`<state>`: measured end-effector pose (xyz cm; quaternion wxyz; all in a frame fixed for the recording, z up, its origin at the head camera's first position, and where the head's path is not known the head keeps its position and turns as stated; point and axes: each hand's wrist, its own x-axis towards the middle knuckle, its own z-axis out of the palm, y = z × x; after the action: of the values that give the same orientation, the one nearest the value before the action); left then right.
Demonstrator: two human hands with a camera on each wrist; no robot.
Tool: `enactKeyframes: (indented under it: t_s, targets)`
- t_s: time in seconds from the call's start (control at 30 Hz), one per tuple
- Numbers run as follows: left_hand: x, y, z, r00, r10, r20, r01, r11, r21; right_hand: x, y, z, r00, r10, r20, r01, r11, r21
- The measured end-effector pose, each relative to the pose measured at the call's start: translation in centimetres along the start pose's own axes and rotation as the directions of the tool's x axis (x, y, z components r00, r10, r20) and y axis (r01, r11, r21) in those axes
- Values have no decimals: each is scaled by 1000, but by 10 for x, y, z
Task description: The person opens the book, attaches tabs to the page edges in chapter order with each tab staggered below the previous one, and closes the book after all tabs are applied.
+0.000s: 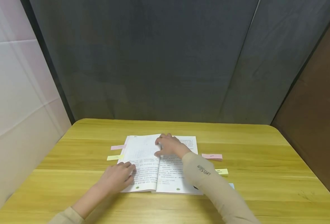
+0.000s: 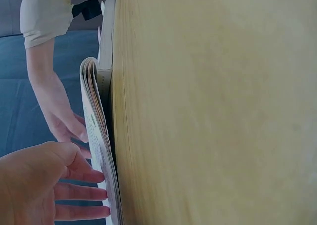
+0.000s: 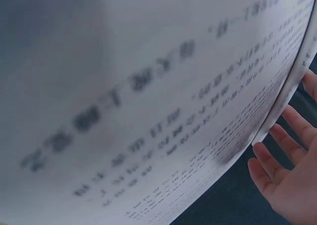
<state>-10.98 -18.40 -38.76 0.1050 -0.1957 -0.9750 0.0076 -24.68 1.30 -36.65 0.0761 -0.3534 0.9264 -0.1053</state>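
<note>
An open book (image 1: 142,146) lies on the wooden table, its pages covered with printed text. My left hand (image 1: 117,177) rests at the left page's outer edge. In the left wrist view, the fingers of that hand (image 2: 39,180) are extended and their tips touch the page. Across the inner part of the book, by the center fold, my right hand (image 1: 169,145) lies with fingers spread and slightly bent. Seen from the right wrist, its fingers (image 3: 270,170) are loosely extended beside the page, pinching nothing visible.
Pink (image 1: 118,147) and yellow tabs (image 1: 115,157) stick out left of the book. To its right are another pink tab (image 1: 212,156), a yellow one (image 1: 222,171) and a partly hidden blue one (image 1: 232,185). Behind the table (image 1: 266,161) hangs a dark grey curtain (image 1: 153,62).
</note>
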Motion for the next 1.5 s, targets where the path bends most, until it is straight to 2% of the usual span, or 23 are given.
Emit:
enactKeyframes:
  t_s: [0.47,0.73,1.07,1.3,1.5]
  targets:
    - [1,0,2,1000,6,12,-5,1000,-29,3,-1,5,1000,2,-18,-3,997,-83]
    - [2,0,2,1000,-1,16,2,999,-52,-8,-5,3,998,-63,-24,58,983,-176]
    - [1,0,1,1000,12,4,-12,999,-50,-24,-14,11,996,-91,-24,85,982,-167]
    - [4,-3,3,998,34,-44,-36,998,-48,-25,-12,9,996,-86,-34,80,984,-160]
    - [3,-4,2,1000,21,-4,-21,998,-61,-25,-13,12,994,-99,-38,91,981,-170]
